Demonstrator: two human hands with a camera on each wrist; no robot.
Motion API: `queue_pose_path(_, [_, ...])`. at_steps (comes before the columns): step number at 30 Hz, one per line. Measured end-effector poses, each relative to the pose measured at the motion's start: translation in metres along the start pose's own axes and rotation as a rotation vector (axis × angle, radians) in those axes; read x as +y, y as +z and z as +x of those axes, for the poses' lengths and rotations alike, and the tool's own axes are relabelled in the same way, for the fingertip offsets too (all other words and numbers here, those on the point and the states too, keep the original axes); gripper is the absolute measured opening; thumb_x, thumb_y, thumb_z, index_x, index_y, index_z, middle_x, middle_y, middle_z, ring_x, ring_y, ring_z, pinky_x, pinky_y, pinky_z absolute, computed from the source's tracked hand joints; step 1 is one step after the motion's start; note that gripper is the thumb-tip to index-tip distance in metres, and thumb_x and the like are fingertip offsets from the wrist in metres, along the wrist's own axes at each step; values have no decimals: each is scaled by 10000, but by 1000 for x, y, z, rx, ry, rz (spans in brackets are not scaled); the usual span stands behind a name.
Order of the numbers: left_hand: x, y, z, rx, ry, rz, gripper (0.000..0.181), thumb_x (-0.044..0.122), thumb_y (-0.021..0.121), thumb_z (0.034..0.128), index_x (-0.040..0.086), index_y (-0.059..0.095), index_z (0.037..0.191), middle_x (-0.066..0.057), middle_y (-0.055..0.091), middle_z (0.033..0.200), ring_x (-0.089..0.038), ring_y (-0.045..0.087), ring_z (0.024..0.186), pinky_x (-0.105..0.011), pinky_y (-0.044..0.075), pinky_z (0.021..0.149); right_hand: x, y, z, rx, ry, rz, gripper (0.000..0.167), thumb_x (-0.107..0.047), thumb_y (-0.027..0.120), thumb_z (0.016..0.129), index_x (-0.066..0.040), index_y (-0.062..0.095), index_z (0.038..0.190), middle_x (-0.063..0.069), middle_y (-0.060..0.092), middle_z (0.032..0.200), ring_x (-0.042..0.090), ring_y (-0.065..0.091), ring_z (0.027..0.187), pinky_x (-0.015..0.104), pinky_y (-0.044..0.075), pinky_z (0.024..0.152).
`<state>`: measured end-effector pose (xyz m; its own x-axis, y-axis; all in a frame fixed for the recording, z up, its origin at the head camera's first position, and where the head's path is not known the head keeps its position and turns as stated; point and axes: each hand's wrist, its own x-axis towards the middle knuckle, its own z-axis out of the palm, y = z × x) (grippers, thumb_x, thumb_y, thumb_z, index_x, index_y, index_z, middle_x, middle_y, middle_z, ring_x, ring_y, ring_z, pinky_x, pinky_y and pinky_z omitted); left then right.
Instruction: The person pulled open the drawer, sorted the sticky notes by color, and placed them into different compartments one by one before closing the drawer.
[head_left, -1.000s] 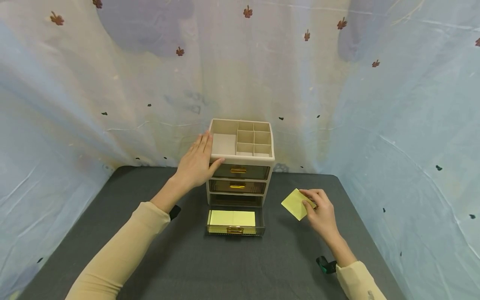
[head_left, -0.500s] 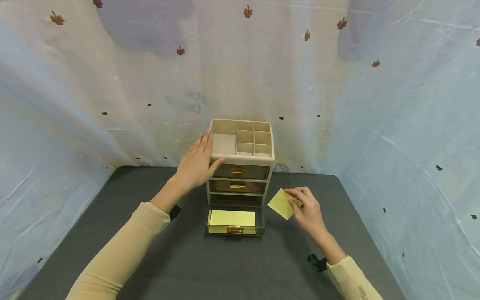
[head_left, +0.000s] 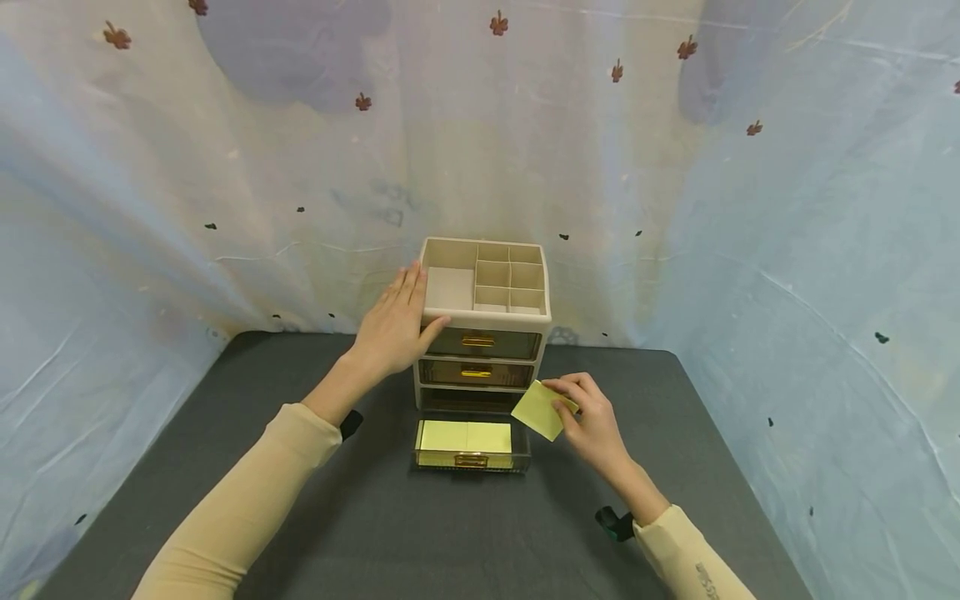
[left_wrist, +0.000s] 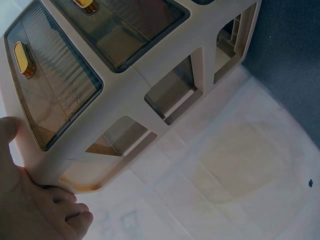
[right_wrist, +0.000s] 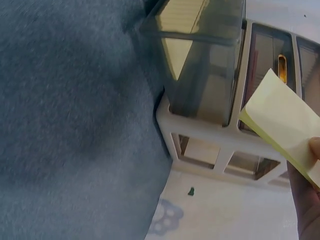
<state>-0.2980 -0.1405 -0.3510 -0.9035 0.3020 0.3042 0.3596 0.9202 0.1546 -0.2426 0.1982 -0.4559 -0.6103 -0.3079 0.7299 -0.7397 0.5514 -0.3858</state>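
My right hand [head_left: 596,425] pinches a yellow sticky note pad [head_left: 536,410] by its right edge, thumb on top. The pad is held tilted, just right of a pulled-out clear drawer [head_left: 521,454]. Two yellow sticky note pads [head_left: 465,436] lie side by side in that drawer. My left hand [head_left: 386,329] rests against the upper left edge of the cream desktop drawer organizer [head_left: 487,317], fingers straight along its side and thumb at the front. The right wrist view shows the held pad [right_wrist: 282,120] up close, before the organizer's side.
Two upper drawers [head_left: 477,357] with gold handles are closed. The organizer's divided top tray [head_left: 450,287] has several compartments. Dark grey cloth [head_left: 465,542] covers the table, and a patterned curtain [head_left: 480,150] hangs behind and at both sides.
My right hand has moved left with the sticky note pad, from well right of the organizer to beside the pulled-out drawer. My left hand has stayed in place.
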Motion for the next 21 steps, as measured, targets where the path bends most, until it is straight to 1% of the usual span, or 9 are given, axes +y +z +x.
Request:
queue_pose_path(3, [0, 0, 0, -1, 2, 3, 892, 602, 352, 1088, -15, 42, 1653, -172, -57, 1732, -330, -35, 1601, -506, 145, 1284, -3, 5, 2, -9, -12, 4, 408, 193, 754, 833, -24, 745, 1179, 113, 617, 1061, 286, 676, 972, 352, 580, 691])
queue_pose_path(4, [0, 0, 1, 0, 3, 6, 892, 601, 352, 1088, -16, 42, 1653, -174, -54, 1732, -333, -31, 1601, -503, 144, 1285, -5, 6, 3, -9, -20, 4, 409, 195, 752, 832, -24, 745, 1178, 112, 617, 1058, 285, 682, 974, 355, 583, 689])
queue_pose_path(7, [0, 0, 1, -1, 5, 7, 893, 595, 361, 1088, -18, 39, 1652, -178, -52, 1732, -338, -26, 1601, -493, 128, 1288, -8, 11, 4, -19, -32, 15, 403, 191, 751, 834, -21, 742, 1177, 113, 614, 1058, 274, 683, 973, 354, 567, 664])
queue_pose_path(10, [0, 0, 1, 0, 5, 9, 892, 592, 367, 1088, -21, 47, 1651, -186, -33, 1733, -340, -19, 1601, -491, 129, 1288, -11, 17, 5, -33, -40, 36, 388, 180, 744, 849, -24, 739, 1179, 116, 615, 1068, 241, 656, 931, 338, 510, 592])
queue_pose_path(12, [0, 0, 1, -1, 5, 15, 890, 591, 364, 1089, -24, 52, 1651, -190, -29, 1733, -342, -16, 1601, -494, 136, 1287, -13, 20, 5, -38, -47, 48, 381, 173, 740, 858, -27, 739, 1181, 116, 619, 1076, 220, 625, 891, 338, 486, 571])
queue_pose_path(15, [0, -1, 0, -4, 6, 15, 888, 591, 362, 1090, -28, 56, 1649, -189, -36, 1731, -344, -18, 1601, -500, 142, 1285, -15, 26, 5, -41, -63, 57, 378, 167, 743, 860, -33, 742, 1181, 112, 624, 1077, 197, 605, 868, 312, 481, 579])
queue_pose_path(21, [0, -1, 0, -9, 2, 8, 889, 587, 363, 1091, -26, 42, 1649, -182, -55, 1729, -346, -23, 1600, -496, 128, 1287, -19, 38, 6, -50, -90, 69, 388, 173, 743, 857, -40, 745, 1182, 91, 621, 1064, 180, 604, 874, 314, 500, 600])
